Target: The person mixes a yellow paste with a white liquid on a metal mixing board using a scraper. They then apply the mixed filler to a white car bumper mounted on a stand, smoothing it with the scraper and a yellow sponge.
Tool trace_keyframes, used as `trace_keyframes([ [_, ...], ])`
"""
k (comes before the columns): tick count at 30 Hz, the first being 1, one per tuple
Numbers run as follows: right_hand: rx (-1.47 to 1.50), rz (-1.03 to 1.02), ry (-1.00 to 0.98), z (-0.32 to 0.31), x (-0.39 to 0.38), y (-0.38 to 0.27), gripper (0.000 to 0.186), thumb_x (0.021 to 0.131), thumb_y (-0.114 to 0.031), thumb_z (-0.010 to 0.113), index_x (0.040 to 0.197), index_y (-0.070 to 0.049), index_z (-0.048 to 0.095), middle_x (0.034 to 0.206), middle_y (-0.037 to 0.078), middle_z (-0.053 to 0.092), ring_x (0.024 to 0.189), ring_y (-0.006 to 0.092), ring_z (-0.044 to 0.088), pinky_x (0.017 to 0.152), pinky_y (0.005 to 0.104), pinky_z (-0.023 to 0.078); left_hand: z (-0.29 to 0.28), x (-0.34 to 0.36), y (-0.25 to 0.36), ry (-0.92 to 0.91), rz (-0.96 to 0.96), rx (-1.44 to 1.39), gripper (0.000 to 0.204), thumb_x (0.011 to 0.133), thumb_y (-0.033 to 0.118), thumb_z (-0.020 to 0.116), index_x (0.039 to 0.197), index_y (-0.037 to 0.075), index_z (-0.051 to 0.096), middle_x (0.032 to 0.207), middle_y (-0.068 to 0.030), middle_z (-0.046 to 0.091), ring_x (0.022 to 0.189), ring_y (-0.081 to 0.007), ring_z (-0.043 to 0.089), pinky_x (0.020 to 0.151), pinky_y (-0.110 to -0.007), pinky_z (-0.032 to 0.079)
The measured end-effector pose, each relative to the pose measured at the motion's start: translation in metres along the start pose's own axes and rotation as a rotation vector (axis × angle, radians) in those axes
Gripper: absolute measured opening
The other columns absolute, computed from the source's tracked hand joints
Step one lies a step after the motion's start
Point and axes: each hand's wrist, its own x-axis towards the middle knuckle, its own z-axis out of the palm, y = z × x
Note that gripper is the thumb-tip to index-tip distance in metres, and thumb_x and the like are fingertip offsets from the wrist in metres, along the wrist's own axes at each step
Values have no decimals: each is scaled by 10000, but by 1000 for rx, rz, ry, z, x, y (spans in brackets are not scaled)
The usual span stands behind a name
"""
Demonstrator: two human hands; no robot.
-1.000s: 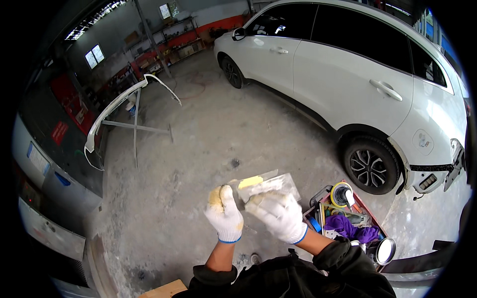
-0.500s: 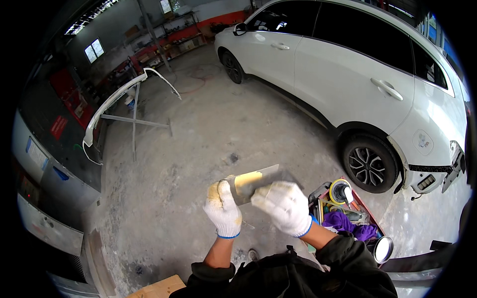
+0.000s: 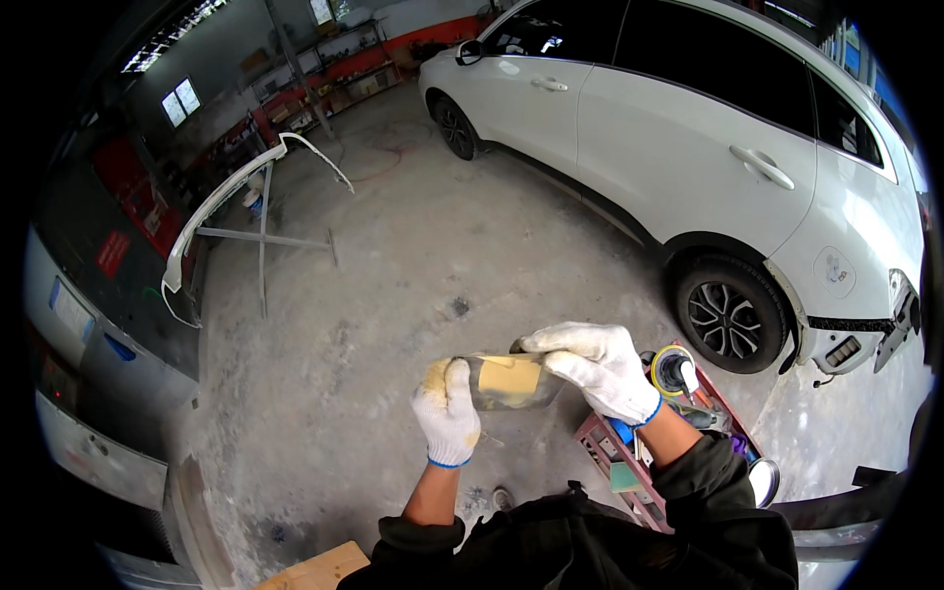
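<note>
Both my hands wear white knit gloves with blue cuffs. My left hand [image 3: 447, 413] grips the left end of a flat metal spreader blade [image 3: 511, 382] smeared with yellowish filler paste. My right hand [image 3: 600, 369] closes over the blade's right end, fingers lying across its top. The blade sits level between the two hands at chest height, above the concrete floor. The glove fingertips on the left hand are stained yellow.
A white car [image 3: 708, 147] stands at the right, its rear wheel [image 3: 730, 315] close by. A red tool tray [image 3: 654, 433] with tape and tools lies by my right arm. A detached bumper on a metal stand [image 3: 246, 211] stands left. A grey vehicle [image 3: 88, 374] borders the far left.
The hands have drawn closer together and lower, with the blade turned flatter. My right hand has slid over the blade's right end.
</note>
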Motion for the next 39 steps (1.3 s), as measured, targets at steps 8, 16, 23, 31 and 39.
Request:
trace_keyframes([
  [8,-1060,-498,217,11,-10,29,383,711,-131,661,1089,-170,712,1076,14,684,949,193,649,857,349,534,-5,16,14,113,15,72,237,993,141,531,939,-28,687,863,-88,703,792,-161,636,760,-315,505],
  [16,-922,-646,118,52,-30,41,427,714,-137,639,1135,-161,706,1126,-3,673,1006,196,620,867,351,522,2,18,8,225,36,-9,234,1001,141,531,949,-39,671,884,-91,703,801,-170,640,756,-319,509],
  [23,-896,-674,109,60,-28,44,393,709,-131,646,1098,-141,702,1127,21,679,1005,219,626,879,373,526,8,9,9,204,58,-62,246,1016,149,509,973,-34,667,909,-77,693,817,-148,625,763,-304,506],
  [31,-879,-627,159,68,-30,51,405,716,-135,651,1113,-176,721,1138,-29,669,1008,163,615,866,335,524,6,6,10,175,103,28,233,1018,148,524,978,-35,662,884,-60,675,794,-135,599,747,-285,492],
  [39,-442,-310,226,25,4,-5,261,828,-51,690,1086,-51,726,1078,97,722,946,255,684,833,345,552,-10,2,-1,35,51,46,215,993,144,552,954,-35,664,847,-66,670,766,-140,590,725,-298,485],
])
